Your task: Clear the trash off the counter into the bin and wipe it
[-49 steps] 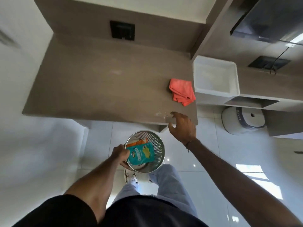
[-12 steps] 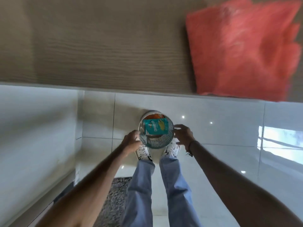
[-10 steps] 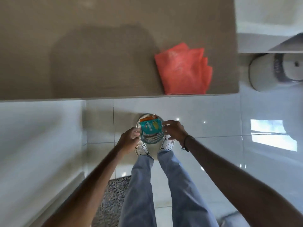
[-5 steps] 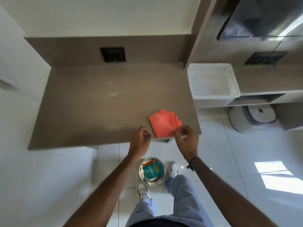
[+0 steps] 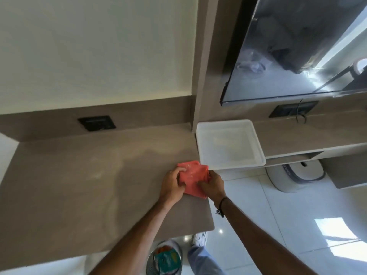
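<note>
With our left hand (image 5: 172, 185) and right hand (image 5: 212, 187) both pinching the red cloth (image 5: 192, 178) near the counter (image 5: 83, 181) corner, apparently still folded, a bunched wipe may miss the pale smears.

A white plastic tray (image 5: 230, 144) is sitting on a lower shelf (image 5: 301, 133). Above it a dark glossy screen (image 5: 297, 48) is hanging on the wall, throwing back reflections. Two black sockets are showing, one (image 5: 96, 123) in the brown backsplash and one (image 5: 293, 111) under the screen with a cable drooping from it. A round white appliance (image 5: 296, 175) is standing on the glossy tiled floor (image 5: 278, 225), where sunlight is falling.
</note>
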Demonstrator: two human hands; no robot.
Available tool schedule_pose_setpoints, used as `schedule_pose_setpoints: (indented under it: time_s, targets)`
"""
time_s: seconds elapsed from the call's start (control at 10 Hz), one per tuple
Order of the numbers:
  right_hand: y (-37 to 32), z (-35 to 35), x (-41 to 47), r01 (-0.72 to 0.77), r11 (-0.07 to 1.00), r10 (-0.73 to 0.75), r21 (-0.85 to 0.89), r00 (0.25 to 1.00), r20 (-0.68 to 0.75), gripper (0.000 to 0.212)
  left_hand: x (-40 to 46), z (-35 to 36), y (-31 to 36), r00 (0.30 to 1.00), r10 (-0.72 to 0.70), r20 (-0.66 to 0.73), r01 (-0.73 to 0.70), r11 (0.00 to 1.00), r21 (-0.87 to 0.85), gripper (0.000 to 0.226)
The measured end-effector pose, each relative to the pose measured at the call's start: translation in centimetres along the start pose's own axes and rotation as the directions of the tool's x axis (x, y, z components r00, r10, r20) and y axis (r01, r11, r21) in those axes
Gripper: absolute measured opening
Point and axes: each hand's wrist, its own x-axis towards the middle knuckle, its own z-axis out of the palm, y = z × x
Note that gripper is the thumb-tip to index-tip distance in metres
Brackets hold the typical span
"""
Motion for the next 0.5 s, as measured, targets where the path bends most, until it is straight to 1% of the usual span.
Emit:
schedule_pose_setpoints:
  time_s: [0.1, 0.2, 0.3, 0.4, 0.5]
  targets:
    - [-1.2, -3.2, 3.2, 0.008, 1.0, -0.006, 0.03, 0.998, -0.064, 0.019, 3.5, 1.5, 3.5, 0.999, 0.051, 0.016, -0.051, 0.999, -0.005, 0.051]
    - [-2.6, -7.3, 8.3, -0.007, 0.998, 0.014, 0.063, 0.994, -0.109, 0.02, 9.2, 4.4, 7.3, 0.996, 0.075, 0.047, -0.074, 0.997, -0.017, 0.053]
    - [-2.9, -9.1, 10.9, -0.006, 0.999, 0.009, 0.033, 0.995, -0.103, 0.022, 11.4, 5.7, 8.6, 0.989, 0.035, 0.14, -0.031, 0.999, -0.029, 0.054]
    - [-3.9, -11.5, 13.1, -0.005, 1.0, 0.003, -0.027, 0.998, -0.068, 0.037, 12.9, 5.3, 8.3, 0.993, -0.005, 0.115, -0.002, 0.998, 0.059, 0.047]
    - [-4.4, -12.8, 13.6, -0.003, 0.999, 0.006, 0.044, 0.997, -0.075, 0.046, 13.3, 3.6, 7.4, 0.998, 0.011, -0.066, 0.0, 0.988, 0.156, 0.038]
